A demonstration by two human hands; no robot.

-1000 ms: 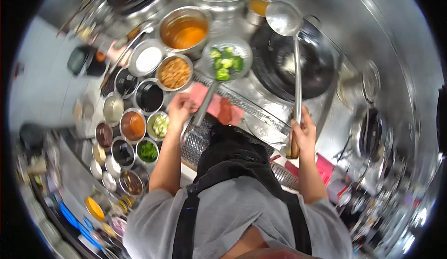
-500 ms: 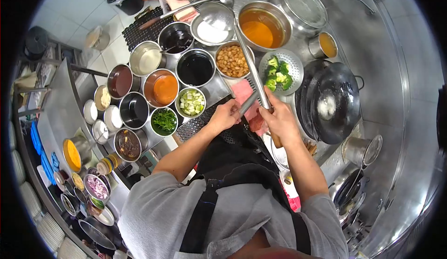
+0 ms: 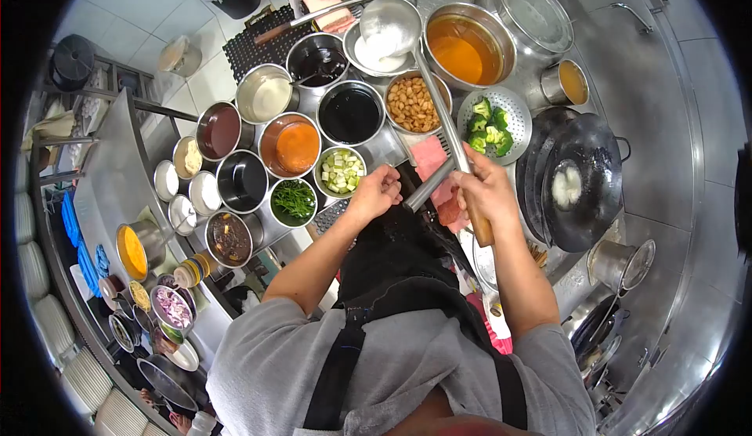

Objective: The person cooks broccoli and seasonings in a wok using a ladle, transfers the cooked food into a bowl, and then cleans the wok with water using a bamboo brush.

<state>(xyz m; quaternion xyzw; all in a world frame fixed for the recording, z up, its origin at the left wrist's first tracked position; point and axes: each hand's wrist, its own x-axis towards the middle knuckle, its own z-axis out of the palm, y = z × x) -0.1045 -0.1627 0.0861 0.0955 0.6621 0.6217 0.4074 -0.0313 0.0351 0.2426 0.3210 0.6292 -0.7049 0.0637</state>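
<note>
My right hand [image 3: 487, 193] grips the ladle [image 3: 442, 107] near its wooden end; the bowl of the ladle is over the dish of white powder [image 3: 376, 58]. My left hand [image 3: 378, 191] is loosely curled beside the end of the strainer's handle [image 3: 429, 185], with a small gap between them and nothing visible in its fingers. Broccoli [image 3: 489, 128] lies in the perforated strainer [image 3: 520, 115]. Under the handles is a pink cloth [image 3: 428, 156]. Left of my left hand stands a pot of chopped green-white vegetable [image 3: 342, 171].
A black wok [image 3: 591, 201] with a little white stuff inside sits on the right. Several pots of sauces, one with orange liquid [image 3: 462, 50], fill the counter at the left and top. A lidded pot [image 3: 536, 14] stands at the top right.
The view has swung, shifting the counter in the frame. The ladle has moved from beside the wok to over the white powder. My left hand has come off the strainer's handle since half a second ago.
</note>
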